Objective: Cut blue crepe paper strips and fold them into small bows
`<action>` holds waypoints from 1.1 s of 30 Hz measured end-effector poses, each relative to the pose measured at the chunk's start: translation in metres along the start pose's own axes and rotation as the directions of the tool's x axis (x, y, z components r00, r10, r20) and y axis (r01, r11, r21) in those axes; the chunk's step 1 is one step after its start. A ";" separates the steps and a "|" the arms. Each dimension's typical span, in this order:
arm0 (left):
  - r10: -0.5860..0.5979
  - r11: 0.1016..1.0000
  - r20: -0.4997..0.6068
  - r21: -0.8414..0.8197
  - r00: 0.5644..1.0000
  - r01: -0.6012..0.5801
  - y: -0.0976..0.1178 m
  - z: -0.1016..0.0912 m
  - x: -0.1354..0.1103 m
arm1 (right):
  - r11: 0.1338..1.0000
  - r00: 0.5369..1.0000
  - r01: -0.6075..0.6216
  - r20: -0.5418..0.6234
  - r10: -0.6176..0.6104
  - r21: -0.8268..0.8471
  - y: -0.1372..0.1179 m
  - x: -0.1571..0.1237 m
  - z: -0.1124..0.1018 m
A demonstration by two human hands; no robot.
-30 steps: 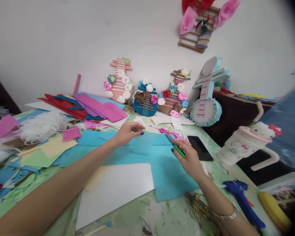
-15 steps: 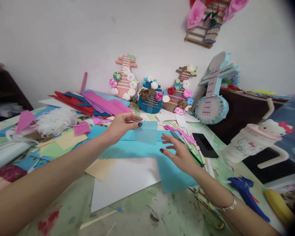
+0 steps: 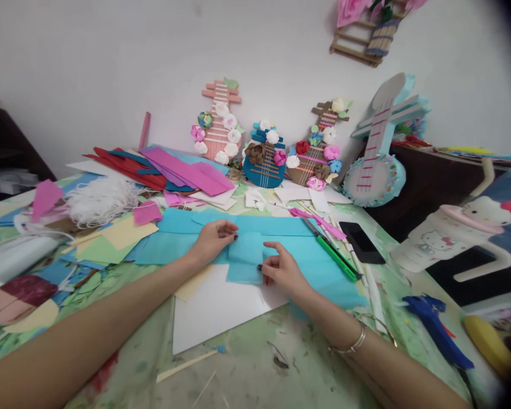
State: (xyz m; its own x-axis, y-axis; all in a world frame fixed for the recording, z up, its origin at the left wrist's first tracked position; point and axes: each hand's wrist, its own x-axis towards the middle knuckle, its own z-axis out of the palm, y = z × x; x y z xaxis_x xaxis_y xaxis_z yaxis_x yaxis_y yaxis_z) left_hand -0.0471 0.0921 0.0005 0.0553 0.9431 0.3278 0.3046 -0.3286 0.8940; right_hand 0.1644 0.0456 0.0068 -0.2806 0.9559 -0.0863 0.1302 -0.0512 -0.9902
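Note:
A small square of light blue crepe paper (image 3: 243, 258) is held over larger sheets of the same blue paper (image 3: 276, 226). My left hand (image 3: 213, 243) pinches its upper left corner between thumb and fingers. On the opposite side, the thumb and bent fingers of my right hand (image 3: 284, 274) close on the square's right edge, while the index finger stretches out above it. Below the square lies a white board (image 3: 213, 312), partly covered by the blue paper. A green-handled craft knife (image 3: 334, 255) rests on the blue sheets, right of my right hand.
Left are white string (image 3: 100, 200), coloured paper scraps (image 3: 125, 236) and red and pink paper (image 3: 187, 170). Decorated paper instruments (image 3: 262, 162) stand along the wall. A phone (image 3: 361, 242), a white cup (image 3: 438, 238) and a blue glue gun (image 3: 436, 329) are on the right.
The small blue square has come down and nearer to me in my left hand. My right hand, open and apart from it before, has moved left and closed at its right edge.

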 end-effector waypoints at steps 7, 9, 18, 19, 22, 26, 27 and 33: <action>0.300 0.936 0.062 0.174 0.952 -0.306 0.011 0.000 -0.025 | 0.990 0.997 -0.044 -0.056 0.052 0.132 -0.004 -0.002 -0.003; 0.377 0.901 0.139 0.172 0.916 -0.397 0.022 0.003 -0.035 | 0.983 0.995 -0.050 -0.073 0.064 0.179 -0.007 -0.003 -0.007; 0.577 0.575 0.505 0.306 0.641 -0.759 0.033 0.020 -0.060 | 0.962 0.988 -0.155 0.023 0.153 0.225 -0.008 -0.003 -0.017; 0.583 0.585 0.483 0.307 0.653 -0.751 0.031 0.020 -0.059 | 0.961 0.987 -0.159 0.032 0.156 0.225 -0.008 -0.003 -0.018; 0.579 0.630 0.444 0.288 0.683 -0.721 0.026 0.019 -0.056 | 0.967 0.988 -0.154 0.052 0.147 0.202 -0.007 -0.002 -0.021; 0.549 0.693 0.408 0.267 0.730 -0.670 0.022 0.018 -0.054 | 0.993 0.996 -0.078 0.060 0.072 0.093 -0.005 -0.005 -0.027; 0.538 0.709 0.399 0.262 0.743 -0.655 0.022 0.019 -0.054 | 1.000 0.997 -0.007 0.074 0.006 0.010 -0.004 -0.006 -0.028; 0.490 0.789 0.352 0.209 0.797 -0.577 0.022 0.018 -0.052 | 0.768 0.875 0.482 0.280 -0.395 -0.422 0.001 -0.010 -0.031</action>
State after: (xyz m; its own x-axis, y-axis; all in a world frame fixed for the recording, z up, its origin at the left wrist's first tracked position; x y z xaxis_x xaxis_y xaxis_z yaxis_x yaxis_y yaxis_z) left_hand -0.0265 0.0369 -0.0027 0.5279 0.6087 0.5924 0.4068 -0.7934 0.4527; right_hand 0.1966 0.0448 0.0098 -0.5632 0.7756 0.2852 0.3656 0.5434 -0.7557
